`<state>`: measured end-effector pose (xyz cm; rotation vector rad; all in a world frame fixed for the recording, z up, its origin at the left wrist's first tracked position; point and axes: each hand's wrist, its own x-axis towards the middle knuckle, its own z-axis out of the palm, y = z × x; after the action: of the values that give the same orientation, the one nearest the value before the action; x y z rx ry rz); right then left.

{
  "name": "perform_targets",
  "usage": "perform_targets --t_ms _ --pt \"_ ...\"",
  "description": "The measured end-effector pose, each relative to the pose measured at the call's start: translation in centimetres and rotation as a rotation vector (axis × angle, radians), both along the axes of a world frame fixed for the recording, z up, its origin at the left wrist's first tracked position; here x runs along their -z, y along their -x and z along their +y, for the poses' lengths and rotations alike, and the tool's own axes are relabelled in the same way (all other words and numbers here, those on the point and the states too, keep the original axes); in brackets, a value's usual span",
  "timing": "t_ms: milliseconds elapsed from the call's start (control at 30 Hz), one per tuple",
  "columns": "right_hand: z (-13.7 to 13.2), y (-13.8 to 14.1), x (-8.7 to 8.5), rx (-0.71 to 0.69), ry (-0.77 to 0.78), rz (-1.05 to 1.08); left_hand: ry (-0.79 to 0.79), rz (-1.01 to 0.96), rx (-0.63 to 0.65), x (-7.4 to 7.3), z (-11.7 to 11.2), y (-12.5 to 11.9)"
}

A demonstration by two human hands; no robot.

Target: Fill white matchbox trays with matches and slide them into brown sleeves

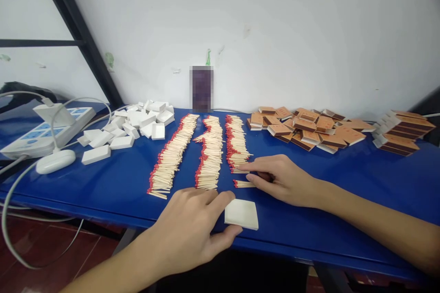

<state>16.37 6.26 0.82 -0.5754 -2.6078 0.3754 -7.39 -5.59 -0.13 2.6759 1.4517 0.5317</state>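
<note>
My left hand (202, 222) holds a white matchbox tray (241, 214) by its left end, thumb below and fingers above, near the table's front edge. The tray's open side faces up, and no matches show in it. To its upper right, my right hand (283, 178) has its index finger stretched onto the near end of the right row of matches (237, 139). The thumb is apart from it, touching a few separated matches (243, 184). Its other fingers are curled under and partly hidden. Two more rows of red-tipped matches, the middle row (209, 155) and the left row (173, 155), lie alongside.
A heap of white trays (137, 121) lies at the back left, beside a power strip (51, 130) and cables. Brown matchbox sleeves (305, 126) are piled at the back right, with stacked matchboxes (400, 130) farther right. A blurred dark object (201, 89) stands against the wall.
</note>
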Motion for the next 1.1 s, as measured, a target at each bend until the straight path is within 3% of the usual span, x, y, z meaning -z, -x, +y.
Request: perform_targets --t_ms 1100 --pt "0.12 -0.03 0.17 0.035 0.042 0.004 0.012 0.006 -0.002 -0.09 -0.07 -0.03"
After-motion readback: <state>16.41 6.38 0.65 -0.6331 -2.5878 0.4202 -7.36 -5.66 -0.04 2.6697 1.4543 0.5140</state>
